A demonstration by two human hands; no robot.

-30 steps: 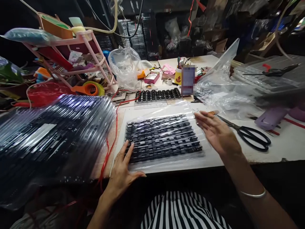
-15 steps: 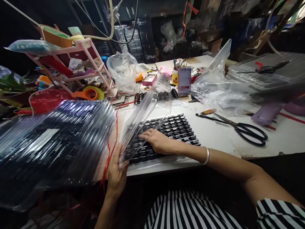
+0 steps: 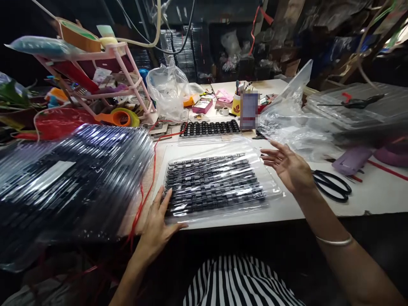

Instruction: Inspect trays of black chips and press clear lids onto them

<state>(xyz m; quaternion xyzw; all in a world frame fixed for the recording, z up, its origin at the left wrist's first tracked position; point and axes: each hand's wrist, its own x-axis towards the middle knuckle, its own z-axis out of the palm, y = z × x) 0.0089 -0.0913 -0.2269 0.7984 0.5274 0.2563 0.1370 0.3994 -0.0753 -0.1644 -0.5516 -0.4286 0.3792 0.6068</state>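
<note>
Glare makes the black parts (image 3: 207,182) under the clear plastic (image 3: 274,191) hard to make out; they're mid-counter (image 3: 372,191), right in front of me. My left hand (image 3: 156,227) has its fingers apart, resting at the left edge. My right hand (image 3: 295,172) is by the far right corner, fingers spread, can't tell if they're touching. Only the scissors' (image 3: 333,187) handles show. The pile (image 3: 83,182) on the left gets cut off. Bare counter right, slim strip near me.

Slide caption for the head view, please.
Left hand at the left edge of black parts under clear plastic; right hand open near black-handled scissors.
</note>
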